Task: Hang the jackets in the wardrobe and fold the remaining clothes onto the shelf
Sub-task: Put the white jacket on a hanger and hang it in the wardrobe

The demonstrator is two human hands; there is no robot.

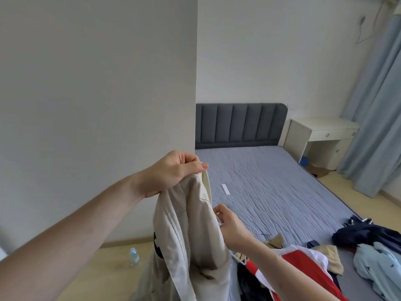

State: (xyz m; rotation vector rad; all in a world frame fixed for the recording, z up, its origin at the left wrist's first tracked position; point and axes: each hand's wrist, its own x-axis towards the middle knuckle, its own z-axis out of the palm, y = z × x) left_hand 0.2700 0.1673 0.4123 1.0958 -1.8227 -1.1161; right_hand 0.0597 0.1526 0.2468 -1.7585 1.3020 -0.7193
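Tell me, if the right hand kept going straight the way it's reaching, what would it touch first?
Most likely the beige jacket. The right hand reaches left towards its hanging edge, and its fingertips look already at the fabric, just below where the left hand grips the top. Depth is hard to judge.

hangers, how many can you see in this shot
2: a wire hanger hanging on the far wall by the curtain, and a white hanger on the clothes pile near the right hand. More may be hidden under the clothes.
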